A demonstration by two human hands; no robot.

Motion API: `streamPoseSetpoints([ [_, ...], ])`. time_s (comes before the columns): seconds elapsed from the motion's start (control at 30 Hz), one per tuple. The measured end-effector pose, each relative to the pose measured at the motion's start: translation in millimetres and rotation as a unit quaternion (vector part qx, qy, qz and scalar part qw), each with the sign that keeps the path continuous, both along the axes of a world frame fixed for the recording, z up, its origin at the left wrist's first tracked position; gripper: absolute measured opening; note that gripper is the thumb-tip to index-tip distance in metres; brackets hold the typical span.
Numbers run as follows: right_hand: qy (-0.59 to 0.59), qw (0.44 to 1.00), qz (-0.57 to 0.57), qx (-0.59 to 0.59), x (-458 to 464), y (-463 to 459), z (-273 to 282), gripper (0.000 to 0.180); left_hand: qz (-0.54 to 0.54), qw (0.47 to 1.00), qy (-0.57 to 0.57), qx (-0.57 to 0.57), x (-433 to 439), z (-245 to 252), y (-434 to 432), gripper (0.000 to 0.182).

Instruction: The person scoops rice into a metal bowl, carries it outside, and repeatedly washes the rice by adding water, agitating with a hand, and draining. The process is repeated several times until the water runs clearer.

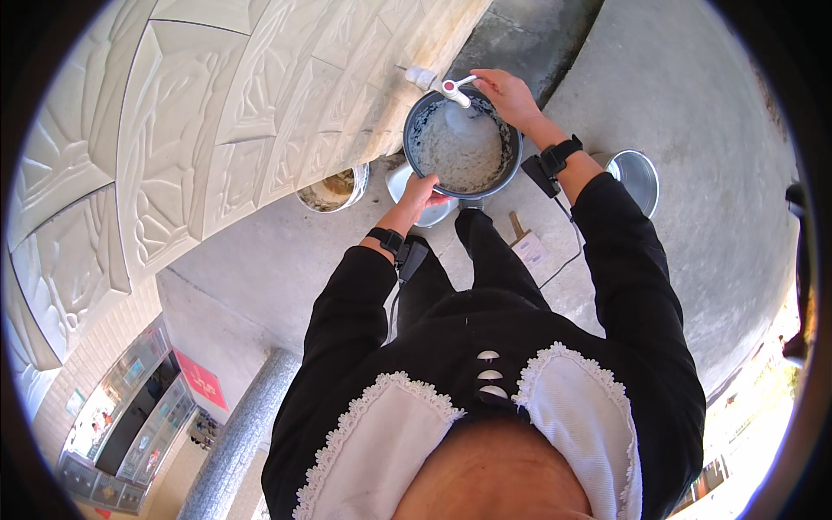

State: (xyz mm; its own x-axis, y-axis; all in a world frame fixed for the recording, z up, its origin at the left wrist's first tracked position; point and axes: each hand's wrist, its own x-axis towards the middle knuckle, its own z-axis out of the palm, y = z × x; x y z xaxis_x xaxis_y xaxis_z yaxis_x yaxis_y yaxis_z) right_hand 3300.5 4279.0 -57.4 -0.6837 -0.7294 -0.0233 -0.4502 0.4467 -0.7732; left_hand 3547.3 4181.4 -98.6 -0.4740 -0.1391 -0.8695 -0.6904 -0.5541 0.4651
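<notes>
A dark round cooking pot [518, 153] is held beneath a white wall tap [455, 95] with a red-centred lever. Inside the pot lies pale, wet rice [458, 153], and grains cling to the inner wall. Below the spout is a bright patch that looks like water. My left hand [421, 197] grips the near-left rim, thumb over the edge and fingers underneath. The fingers of my right hand [508, 97] pinch the end of the tap lever, above the pot's far right side. Both wrists wear black straps with cabled devices.
A white basin [434, 217] stands partly under the pot. On the left a white bucket [356, 188] contains food scraps. A shiny metal bucket [650, 185] is behind my right forearm. Near my feet lies a flat wooden-handled object [530, 247]. A relief-tiled wall [260, 117] rises at left.
</notes>
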Motion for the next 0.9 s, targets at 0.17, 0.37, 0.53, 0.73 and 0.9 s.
streamPoseSetpoints([
  [0.17, -0.111, 0.99, -0.086, 0.016, 23, 84, -33, 0.027, -0.013, 1.0, -0.009, 0.008, -5, -4, -1, 0.038],
  [0.37, -0.186, 0.96, -0.173, 0.12, 83, 237, -61, 0.02, -0.013, 1.0, -0.028, 0.004, -8, -10, -2, 0.036],
  [0.53, -0.268, 0.919, -0.216, 0.193, 126, 315, -68, 0.018, -0.016, 0.999, -0.037, 0.008, -12, -14, -3, 0.035],
  [0.73, -0.277, 0.91, -0.222, 0.212, 140, 342, -68, 0.017, -0.001, 0.999, -0.04, 0.009, -18, -12, -1, 0.033],
  [0.9, -0.282, 0.907, -0.217, 0.225, 140, 347, -66, 0.016, -0.002, 0.999, -0.036, 0.005, -17, -12, 0, 0.034],
])
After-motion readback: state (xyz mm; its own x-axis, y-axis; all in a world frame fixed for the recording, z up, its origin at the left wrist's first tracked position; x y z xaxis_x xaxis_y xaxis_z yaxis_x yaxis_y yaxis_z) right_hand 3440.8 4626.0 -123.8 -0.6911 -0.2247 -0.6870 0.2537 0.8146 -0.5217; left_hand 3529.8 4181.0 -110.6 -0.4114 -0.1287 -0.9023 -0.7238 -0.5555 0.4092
